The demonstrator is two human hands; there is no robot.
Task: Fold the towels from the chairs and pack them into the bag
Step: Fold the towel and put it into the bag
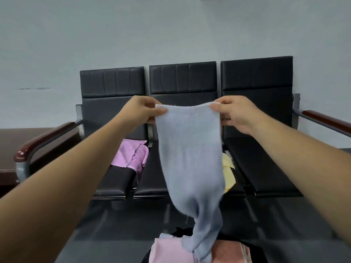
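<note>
A light blue towel (pixel 190 158) hangs in the air in front of a row of three black chairs (pixel 258 76). My left hand (pixel 144 111) pinches its upper left corner and my right hand (pixel 235 112) pinches its upper right corner, stretching the top edge between them. The towel's lower end trails down onto the folded towels at the bottom of the view: a pink one (pixel 169 251) and a salmon one (pixel 229 251), lying in a dark bag (pixel 182 231) that is mostly hidden. A purple towel (pixel 131 154) lies crumpled on the left seat. A yellow towel (pixel 228 171) shows behind the blue one.
The chairs stand against a pale wall and have wooden armrests at the left (pixel 43 139) and right (pixel 326 118) ends. A dark brown table (pixel 11 145) stands at the far left. The dark glossy floor (pixel 114 224) lies between me and the seats.
</note>
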